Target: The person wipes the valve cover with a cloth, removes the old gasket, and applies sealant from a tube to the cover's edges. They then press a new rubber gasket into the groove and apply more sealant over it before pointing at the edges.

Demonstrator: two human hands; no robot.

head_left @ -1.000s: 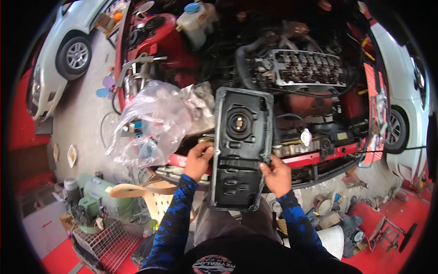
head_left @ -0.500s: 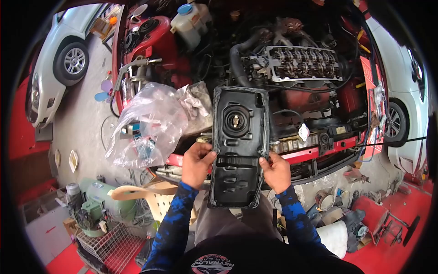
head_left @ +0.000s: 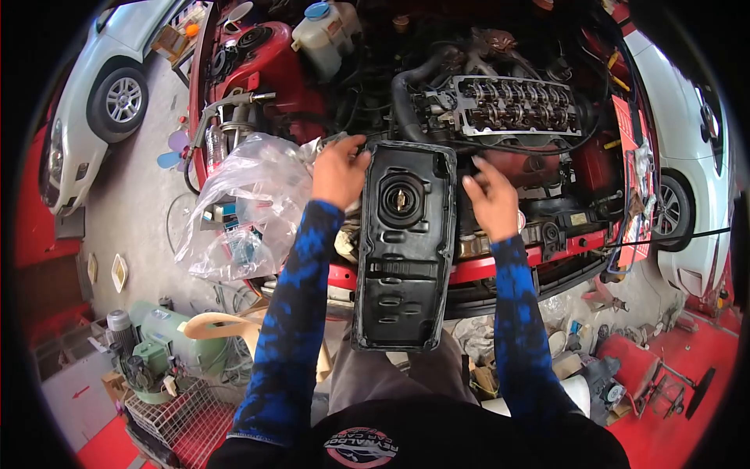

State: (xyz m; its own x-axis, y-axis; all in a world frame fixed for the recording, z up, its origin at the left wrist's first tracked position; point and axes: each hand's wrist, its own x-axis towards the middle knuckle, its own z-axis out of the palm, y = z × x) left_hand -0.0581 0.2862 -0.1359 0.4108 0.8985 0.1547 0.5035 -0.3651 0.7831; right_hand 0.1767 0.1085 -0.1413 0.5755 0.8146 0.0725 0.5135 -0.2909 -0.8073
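Observation:
A black valve cover (head_left: 403,270) lies inside up in front of me, long side pointing away. It overlaps the car's front edge and my thighs in this view. A brassy fitting (head_left: 401,201) sits in the round recess near its far end, and a gasket-like rim runs around it. My left hand (head_left: 339,172) is beside the cover's far left edge, thumb and forefinger apart, fingertips right at the rim. On the other side, my right hand (head_left: 492,199) hovers off the right edge with fingers spread and nothing in them.
Ahead, the open engine (head_left: 519,109) shows its camshaft area. A clear plastic bag (head_left: 242,211) lies on the left, near a spray gun (head_left: 234,109). A white reservoir with blue cap (head_left: 328,35) stands behind. A green compressor (head_left: 168,344) is at lower left, parked cars on both sides.
Both hands have let go of the valve cover's sides and moved forward towards its far end. The cover has shifted slightly to the left and tilts a little.

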